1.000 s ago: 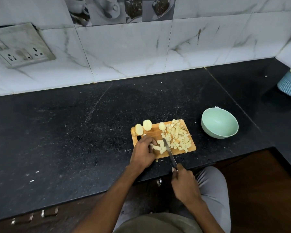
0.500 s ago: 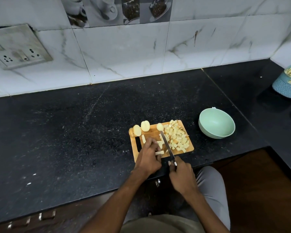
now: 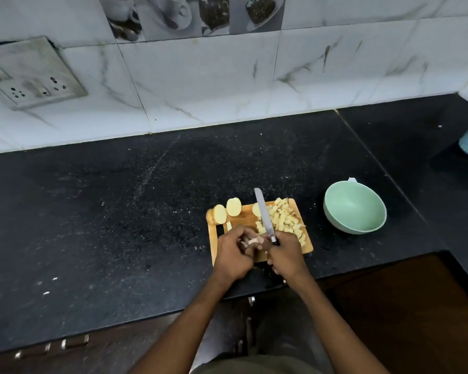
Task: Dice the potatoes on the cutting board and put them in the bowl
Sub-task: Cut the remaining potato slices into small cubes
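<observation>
Both your hands meet at the cutting board's (image 3: 307,248) near edge: your right hand (image 3: 285,252) grips the knife (image 3: 264,214), your left hand (image 3: 234,255) pinches potato pieces (image 3: 251,242).

Black counter (image 3: 119,225): board (image 3: 307,245), bowl (image 3: 354,209).

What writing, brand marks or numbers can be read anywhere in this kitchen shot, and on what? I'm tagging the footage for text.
None can be read.
Switch and socket plate: no legible marking; any there is too blurred.
Picture tiles of cups and desserts: images only, no words visible.
Knife, cutting board, green bowl: no label or brand visible.
</observation>
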